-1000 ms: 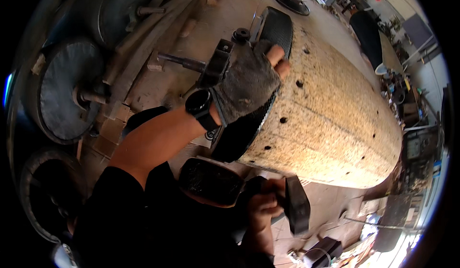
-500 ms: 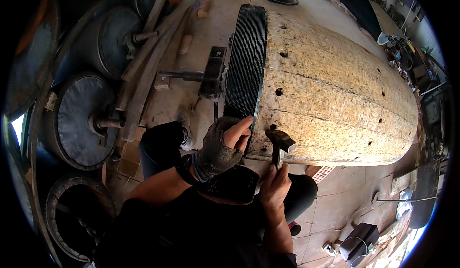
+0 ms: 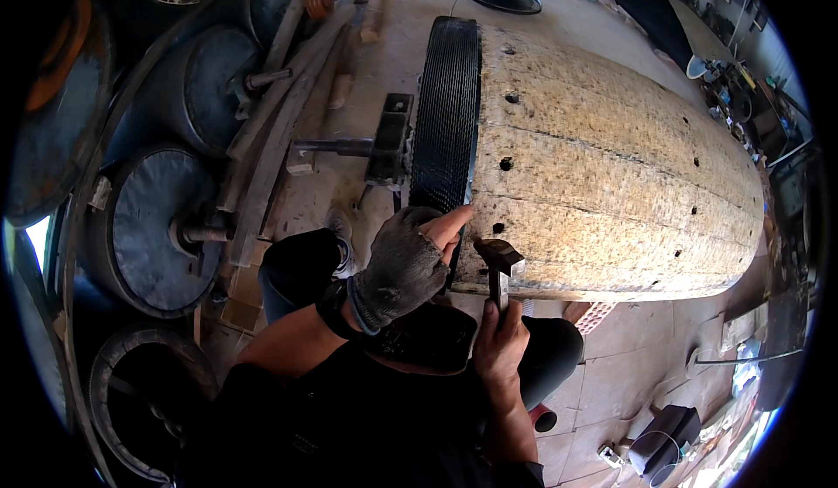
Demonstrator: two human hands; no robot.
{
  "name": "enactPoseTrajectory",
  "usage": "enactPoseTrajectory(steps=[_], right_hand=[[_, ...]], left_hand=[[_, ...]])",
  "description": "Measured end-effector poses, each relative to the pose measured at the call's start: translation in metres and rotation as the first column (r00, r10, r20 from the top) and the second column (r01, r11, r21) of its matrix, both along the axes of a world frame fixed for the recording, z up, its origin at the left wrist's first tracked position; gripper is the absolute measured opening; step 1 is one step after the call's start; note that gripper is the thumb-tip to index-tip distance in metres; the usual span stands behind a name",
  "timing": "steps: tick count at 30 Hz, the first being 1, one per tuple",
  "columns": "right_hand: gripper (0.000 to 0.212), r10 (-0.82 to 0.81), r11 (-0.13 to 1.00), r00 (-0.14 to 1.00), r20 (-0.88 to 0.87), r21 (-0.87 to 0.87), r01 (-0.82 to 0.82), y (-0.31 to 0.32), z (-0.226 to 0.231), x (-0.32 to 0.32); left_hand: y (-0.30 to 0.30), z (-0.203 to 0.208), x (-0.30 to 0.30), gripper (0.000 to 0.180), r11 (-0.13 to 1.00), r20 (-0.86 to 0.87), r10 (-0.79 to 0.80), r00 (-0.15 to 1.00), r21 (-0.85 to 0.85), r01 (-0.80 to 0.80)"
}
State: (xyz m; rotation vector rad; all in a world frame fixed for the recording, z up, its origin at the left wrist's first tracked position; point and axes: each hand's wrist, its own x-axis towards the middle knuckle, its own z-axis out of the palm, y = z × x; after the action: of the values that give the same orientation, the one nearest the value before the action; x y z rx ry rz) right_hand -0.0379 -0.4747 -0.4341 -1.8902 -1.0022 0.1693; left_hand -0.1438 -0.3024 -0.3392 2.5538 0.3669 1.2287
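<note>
below me runs a tan floor [image 3: 624,370] with joint lines. a pale wall [image 3: 779,60] rises at my far right; white light [image 3: 37,240] glows at my left.

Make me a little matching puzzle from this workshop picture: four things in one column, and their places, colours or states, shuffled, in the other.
Things
1. hammer
2. left hand
3. drum nearest the hands
4. round reel

Descriptions
A. pale and speckled, with dark holes
B. on the floor, near the picture's top edge
C. gripped by the right hand
D. in a dark grey glove that leaves fingertips bare

Pairs: 1-C; 2-D; 3-A; 4-B
</note>
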Motion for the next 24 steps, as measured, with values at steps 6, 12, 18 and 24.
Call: enactPoseTrajectory(steps=[6,12,18,24], right_hand=[[0.016,0.007,1.000,1.000,0.006,0.017,-0.007,0.001,0.004,-0.002],[0.015,0.025,0.999,1.000,0.014,0.026,-0.026,0.001,0.005,-0.003],[0.015,0.020,0.997,0.994,0.108,0.069,-0.027,-0.002,0.016,-0.002],[0.016,0.031,0.996,0.998,0.049,0.081,-0.035,-0.007,0.020,0.000]], left_hand=[[-0.002,0.004,-0.001,0.064,0.996,-0.108,-0.007,0.994,-0.085,-0.002],[-0.007,0.000,0.007,0.062,0.986,-0.119,0.035,0.992,-0.158,-0.054],[-0.009,-0.009,0.021,0.070,0.997,-0.090,0.075,0.993,-0.021,-0.078],[-0.008,-0.017,0.021,0.072,0.994,-0.124,0.104,0.987,-0.019,-0.107]])
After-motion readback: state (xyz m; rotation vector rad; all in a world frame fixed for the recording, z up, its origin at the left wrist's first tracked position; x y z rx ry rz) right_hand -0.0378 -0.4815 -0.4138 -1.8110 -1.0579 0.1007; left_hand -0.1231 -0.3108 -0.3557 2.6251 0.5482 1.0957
